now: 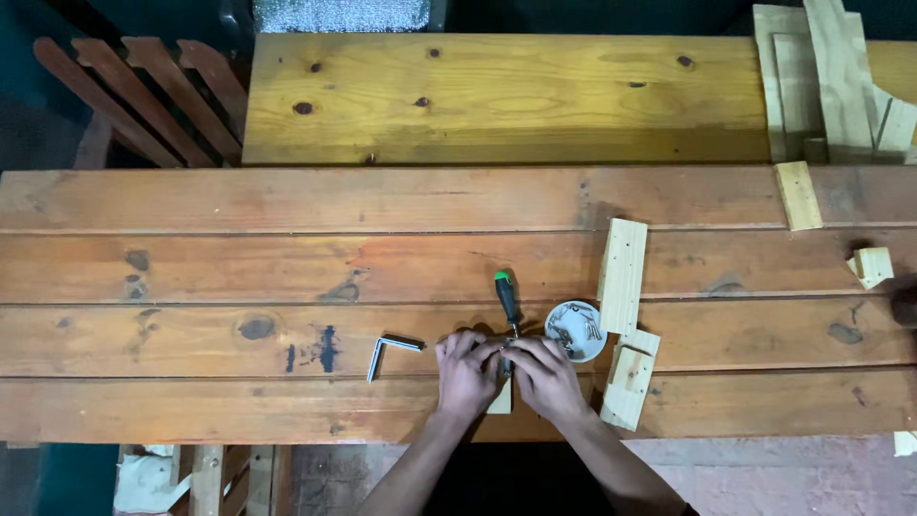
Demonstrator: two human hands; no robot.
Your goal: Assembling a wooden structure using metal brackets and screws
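Note:
Both hands meet at the near edge of a long plank table (191, 268). My left hand (467, 373) and my right hand (545, 375) are closed together over a small pale wood block (501, 399), of which only the lower part shows between them. A screwdriver (507, 299) with a black handle and green cap lies just beyond my fingers, its tip hidden under them. Left of my left hand lies a metal angle bracket (384, 350). Right of the screwdriver sits a small round dish (576, 331) holding several screws.
Pale wood blocks lie right of the dish: a long one (622, 275) and two short ones (629, 385). More offcuts sit at the far right (797, 194) (871, 266). A yellow board (497, 96) lies behind the table, with a slatted chair (143, 96) at back left.

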